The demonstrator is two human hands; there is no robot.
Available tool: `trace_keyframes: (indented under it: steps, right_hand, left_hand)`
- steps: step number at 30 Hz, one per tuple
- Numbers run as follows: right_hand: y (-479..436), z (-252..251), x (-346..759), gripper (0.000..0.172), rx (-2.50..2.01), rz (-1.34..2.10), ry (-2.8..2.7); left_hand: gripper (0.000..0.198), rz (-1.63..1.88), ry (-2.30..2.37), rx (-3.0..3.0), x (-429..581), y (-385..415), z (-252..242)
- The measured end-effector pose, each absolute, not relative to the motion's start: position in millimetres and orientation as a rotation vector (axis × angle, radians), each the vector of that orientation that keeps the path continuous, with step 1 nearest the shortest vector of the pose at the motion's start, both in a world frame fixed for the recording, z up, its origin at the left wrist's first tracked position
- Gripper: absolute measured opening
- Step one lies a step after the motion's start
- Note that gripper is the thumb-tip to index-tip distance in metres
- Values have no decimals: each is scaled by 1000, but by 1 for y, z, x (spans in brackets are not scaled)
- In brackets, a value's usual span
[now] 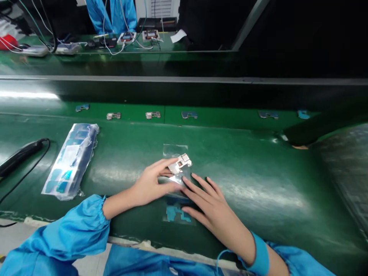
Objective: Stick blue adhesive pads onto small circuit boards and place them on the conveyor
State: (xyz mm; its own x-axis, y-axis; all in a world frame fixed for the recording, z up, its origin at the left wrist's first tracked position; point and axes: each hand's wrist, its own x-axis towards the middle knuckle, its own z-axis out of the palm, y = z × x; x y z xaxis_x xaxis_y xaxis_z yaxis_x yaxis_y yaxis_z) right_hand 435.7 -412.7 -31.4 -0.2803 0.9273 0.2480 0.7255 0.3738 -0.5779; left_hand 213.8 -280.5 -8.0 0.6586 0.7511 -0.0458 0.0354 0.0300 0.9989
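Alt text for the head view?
Two bare hands at a green bench: the left hand touches a silver bracket on clear film, the right hand spread beside it over blue film pieces. A plastic bag lies to the left.

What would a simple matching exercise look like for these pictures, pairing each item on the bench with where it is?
Things:
1. Silver metal bracket
2. Blue film pieces
3. Plastic-wrapped packet
4. Black corded handle

Places:
A. At the far left of the green workbench
B. By the thumb of the right hand
C. Held in the fingertips of the left hand
D. Between the hands and the black corded handle

Right pairs: 1-C, 2-B, 3-D, 4-A
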Motion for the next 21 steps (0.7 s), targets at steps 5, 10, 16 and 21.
trace_keyframes:
  steps: [5,10,16,21]
  right_hand:
    - [-403,-36,439,35,-1380,306,-2054]
    - [-398,-20,438,24,-1309,186,-1960]
    - [-403,-6,436,30,-1222,42,-1940]
    - [-419,37,438,28,-1226,88,-1970]
  left_hand:
    - [110,292,543,1943,208,-286,-12]
    - [91,303,553,2007,206,-285,-18]
    - [83,323,568,1980,207,-286,-17]
    - [90,405,407,1914,202,-280,-9]
